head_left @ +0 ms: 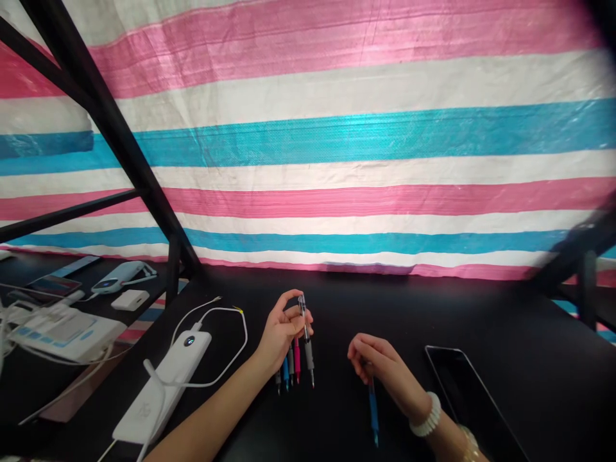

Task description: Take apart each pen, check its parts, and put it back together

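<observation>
My left hand [287, 324] pinches a clear pen with a grey grip [308, 350] near its upper end, and the pen points down toward me. Below and beside that hand, several other pens lie side by side, among them a pink pen [297, 360] and a blue pen [285, 373]; their upper ends are hidden behind the hand. To the right, my right hand [378, 359] is curled closed over the upper end of another blue pen [374, 414]. The lower part of that pen sticks out toward me.
A white power bank [161, 391] with a looped white cable lies left of my left arm. Right of my right wrist is a black phone [474, 398]. Further left, another surface carries a white power strip [72, 330] and chargers. Striped sheeting [360, 141] hangs behind the black table [409, 301].
</observation>
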Tool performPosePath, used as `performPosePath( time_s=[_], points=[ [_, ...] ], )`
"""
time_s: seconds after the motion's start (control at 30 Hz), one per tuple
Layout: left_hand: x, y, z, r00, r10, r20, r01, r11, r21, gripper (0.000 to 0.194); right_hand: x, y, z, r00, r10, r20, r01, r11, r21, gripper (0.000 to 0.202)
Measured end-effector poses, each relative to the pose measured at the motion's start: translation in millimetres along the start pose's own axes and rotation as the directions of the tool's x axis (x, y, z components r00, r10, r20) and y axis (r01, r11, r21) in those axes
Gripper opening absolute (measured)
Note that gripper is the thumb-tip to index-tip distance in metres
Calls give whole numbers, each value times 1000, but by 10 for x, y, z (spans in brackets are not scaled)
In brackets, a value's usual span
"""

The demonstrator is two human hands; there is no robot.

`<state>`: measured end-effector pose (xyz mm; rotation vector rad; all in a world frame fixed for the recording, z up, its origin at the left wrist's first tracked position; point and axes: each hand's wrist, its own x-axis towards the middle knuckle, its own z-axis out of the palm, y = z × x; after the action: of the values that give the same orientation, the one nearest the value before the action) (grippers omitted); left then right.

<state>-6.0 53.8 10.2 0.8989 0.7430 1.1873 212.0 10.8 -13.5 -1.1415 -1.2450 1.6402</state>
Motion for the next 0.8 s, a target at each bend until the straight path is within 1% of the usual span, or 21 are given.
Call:
performPosePath(
  time_s=[0.1,0.3,0.43,0.5,0.57,0.63,0.67,0.73,0.8],
  points=[
    [11,-5,-8,1000,-4,6,4,1000,4,52,4,13,-7,1000,1,1,-1,1000,-13,42],
    [33,20,-14,1000,-14,-23,16,998,60,56,-2,12,-12,1000,-5,2,5,1000,-14,39],
    [40,19,-36,1000,2,-18,1,988,156,52,6,24,-27,1000,-5,0,5,1000,-29,37],
    [52,16,-52,999,29,-35,-21,976,219,51,5,20,-31,1000,-6,1,6,1000,-29,36],
    [72,11,-73,996,72,-48,-53,946,319,50,0,9,-30,1000,-5,3,5,1000,-24,37],
    [95,-1,-101,992,126,-29,-99,880,464,47,-5,-4,-24,1000,-5,3,5,1000,-20,38],
    [103,-13,-115,988,152,-7,-124,828,547,44,-7,-10,-20,1000,-6,3,6,1000,-20,38],
    [108,-46,-141,978,205,51,-179,681,710,37,-14,-19,-11,1000,-7,1,7,1000,-23,38],
    [96,-88,-153,963,245,109,-220,489,844,36,-22,-26,-6,1000,-6,-3,6,1000,-26,37]
  ],
)
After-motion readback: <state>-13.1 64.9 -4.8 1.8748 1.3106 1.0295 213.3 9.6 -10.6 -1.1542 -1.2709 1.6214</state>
